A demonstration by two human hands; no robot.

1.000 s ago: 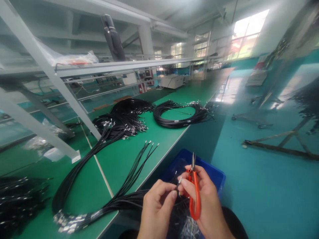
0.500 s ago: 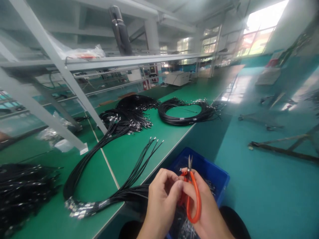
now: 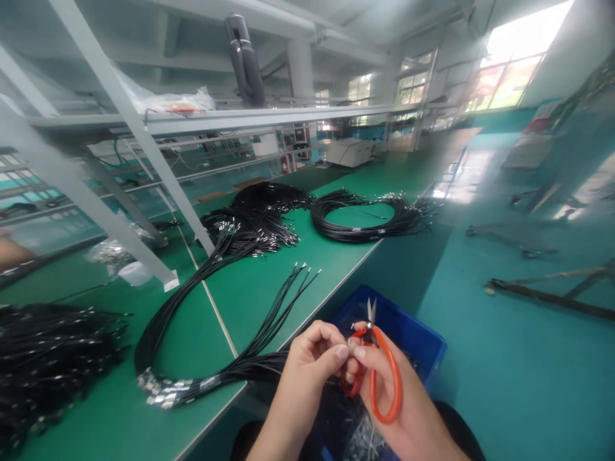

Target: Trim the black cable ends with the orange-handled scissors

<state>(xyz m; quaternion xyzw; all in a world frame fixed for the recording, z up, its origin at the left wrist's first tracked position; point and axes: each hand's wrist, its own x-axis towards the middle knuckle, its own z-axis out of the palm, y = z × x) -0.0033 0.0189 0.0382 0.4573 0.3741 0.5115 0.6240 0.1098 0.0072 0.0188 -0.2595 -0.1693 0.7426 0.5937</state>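
Orange-handled scissors rest in my right hand, their blades pointing up and slightly parted. The thumb and forefinger of that hand meet the fingertips of my left hand. My left hand is closed in a pinch; whatever is between its fingers is too small to make out. Below both hands is a blue bin with small loose pieces in it. Just left of my left hand, a bundle of black cables with metal tips curves over the green table.
A coil of black cables and a pile of black cables lie farther back. More cables are heaped at the left. A metal shelf post stands on the table. On the shelf is a dark bottle-like object.
The scissors' handles have tilted and shifted slightly right in my right hand. My fingertips stay together. The whole view has moved a little.
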